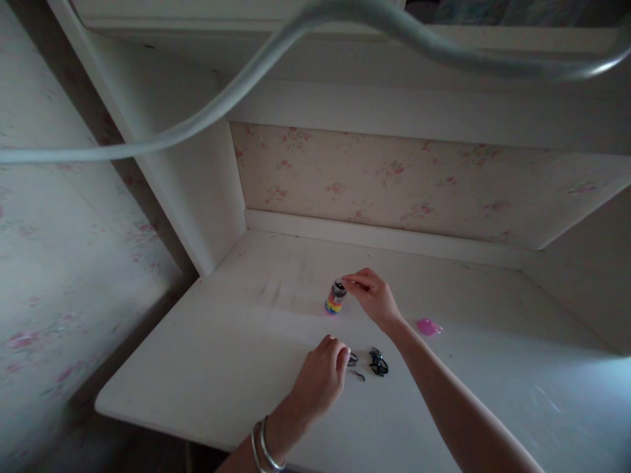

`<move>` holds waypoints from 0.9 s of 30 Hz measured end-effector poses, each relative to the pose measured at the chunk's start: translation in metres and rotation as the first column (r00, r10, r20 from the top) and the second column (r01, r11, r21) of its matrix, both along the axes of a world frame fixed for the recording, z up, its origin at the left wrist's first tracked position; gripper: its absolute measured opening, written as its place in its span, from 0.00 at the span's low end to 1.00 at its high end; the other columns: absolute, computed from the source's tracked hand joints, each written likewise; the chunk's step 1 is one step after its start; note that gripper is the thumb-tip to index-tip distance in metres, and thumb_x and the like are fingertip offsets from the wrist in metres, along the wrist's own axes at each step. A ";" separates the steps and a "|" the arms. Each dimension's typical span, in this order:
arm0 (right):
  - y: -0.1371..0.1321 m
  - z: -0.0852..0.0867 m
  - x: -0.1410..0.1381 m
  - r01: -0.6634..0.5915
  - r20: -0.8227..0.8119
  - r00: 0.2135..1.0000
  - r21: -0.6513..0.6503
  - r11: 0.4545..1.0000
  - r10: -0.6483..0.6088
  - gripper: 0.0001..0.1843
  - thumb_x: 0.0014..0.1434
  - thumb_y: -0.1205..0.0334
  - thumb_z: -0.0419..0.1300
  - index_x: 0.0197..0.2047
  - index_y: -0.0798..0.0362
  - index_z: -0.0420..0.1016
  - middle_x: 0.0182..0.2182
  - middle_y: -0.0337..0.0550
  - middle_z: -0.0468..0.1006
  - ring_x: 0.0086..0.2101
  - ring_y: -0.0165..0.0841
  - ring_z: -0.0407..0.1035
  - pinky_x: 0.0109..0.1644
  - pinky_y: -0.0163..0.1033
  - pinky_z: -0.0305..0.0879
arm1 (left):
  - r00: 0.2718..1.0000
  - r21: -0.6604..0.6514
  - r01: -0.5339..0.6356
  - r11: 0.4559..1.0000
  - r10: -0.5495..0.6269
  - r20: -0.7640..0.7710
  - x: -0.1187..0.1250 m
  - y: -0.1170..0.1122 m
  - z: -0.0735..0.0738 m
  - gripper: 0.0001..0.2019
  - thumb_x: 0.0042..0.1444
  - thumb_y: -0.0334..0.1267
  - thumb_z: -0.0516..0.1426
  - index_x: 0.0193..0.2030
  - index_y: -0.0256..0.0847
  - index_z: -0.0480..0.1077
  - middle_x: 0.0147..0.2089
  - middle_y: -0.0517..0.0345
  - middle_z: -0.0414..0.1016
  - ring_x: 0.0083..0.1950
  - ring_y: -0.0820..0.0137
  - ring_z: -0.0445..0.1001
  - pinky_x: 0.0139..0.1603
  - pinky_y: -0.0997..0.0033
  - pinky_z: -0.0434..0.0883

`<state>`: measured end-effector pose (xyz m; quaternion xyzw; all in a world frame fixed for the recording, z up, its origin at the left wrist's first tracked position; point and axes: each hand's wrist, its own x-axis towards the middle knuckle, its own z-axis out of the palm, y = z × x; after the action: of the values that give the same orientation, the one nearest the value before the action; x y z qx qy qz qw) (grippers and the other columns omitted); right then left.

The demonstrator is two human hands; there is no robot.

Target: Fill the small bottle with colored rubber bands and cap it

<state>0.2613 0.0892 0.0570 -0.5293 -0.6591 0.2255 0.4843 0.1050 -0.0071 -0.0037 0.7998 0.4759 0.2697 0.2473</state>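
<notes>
A small upright cylinder (pixel 336 299) with dark and rainbow-coloured bands stands near the middle of the white desk (pixel 207 355). My right hand (pixel 373 297) reaches over it, fingertips pinched on its top band. My left hand (pixel 321 381), with bangles on the wrist, rests curled on the desk nearer to me, fingers closed on a thin dark elastic band (pixel 351 359). A small pile of black bands (pixel 378 362) lies just right of that hand, and a tiny dark piece (pixel 359 375) lies between them.
A pink object (pixel 428 326) lies on the desk to the right of my right wrist. White side panels and a floral-papered back wall (pixel 394 177) enclose the desk under an overhead shelf. A grey cable (pixel 276 59) hangs across the top of the view.
</notes>
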 end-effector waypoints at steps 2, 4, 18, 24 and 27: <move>0.000 0.000 0.001 -0.006 0.005 1.000 0.001 1.000 0.006 0.15 0.55 0.50 0.61 0.35 0.52 0.82 0.31 0.42 0.72 0.27 0.28 0.64 0.31 0.34 0.60 | 1.000 -0.002 0.002 1.000 -0.002 0.000 0.000 0.000 0.000 0.10 0.66 0.35 0.45 0.39 0.41 0.67 0.38 0.57 0.72 0.39 0.69 0.72 0.43 0.71 0.67; 0.000 0.001 0.001 -0.012 0.003 1.000 0.001 1.000 0.012 0.14 0.55 0.50 0.62 0.35 0.52 0.82 0.32 0.42 0.72 0.28 0.28 0.64 0.31 0.35 0.60 | 1.000 -0.005 0.007 1.000 -0.007 0.003 -0.001 0.000 0.000 0.10 0.66 0.35 0.46 0.38 0.41 0.67 0.38 0.57 0.72 0.39 0.69 0.72 0.42 0.71 0.67; 0.003 0.006 0.001 -0.061 0.030 0.998 -0.020 0.998 0.062 0.10 0.52 0.54 0.63 0.31 0.51 0.82 0.32 0.40 0.68 0.23 0.25 0.57 0.27 0.34 0.56 | 0.999 -0.002 0.024 1.000 -0.024 0.022 0.001 0.002 -0.001 0.10 0.64 0.33 0.47 0.37 0.40 0.68 0.37 0.56 0.72 0.37 0.70 0.72 0.41 0.72 0.67; 0.008 0.011 0.001 -0.085 0.055 0.994 -0.113 0.990 0.092 0.11 0.51 0.54 0.61 0.29 0.51 0.81 0.33 0.39 0.67 0.24 0.25 0.58 0.30 0.33 0.56 | 0.999 -0.012 0.036 0.999 -0.036 0.023 0.001 0.002 0.000 0.11 0.64 0.33 0.47 0.36 0.40 0.69 0.37 0.56 0.72 0.37 0.70 0.72 0.41 0.72 0.68; 0.007 0.017 0.002 -0.103 0.085 0.990 -0.149 0.983 0.117 0.13 0.54 0.54 0.59 0.26 0.51 0.81 0.33 0.39 0.67 0.29 0.27 0.62 0.34 0.33 0.57 | 0.999 -0.020 0.035 0.999 -0.035 0.029 0.000 0.001 0.002 0.11 0.64 0.33 0.47 0.36 0.40 0.69 0.38 0.56 0.72 0.36 0.71 0.72 0.40 0.73 0.68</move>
<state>0.2629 0.0965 0.0739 -0.5356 -0.6912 0.2739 0.4003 0.1050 -0.0058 -0.0019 0.8015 0.4609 0.2718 0.2670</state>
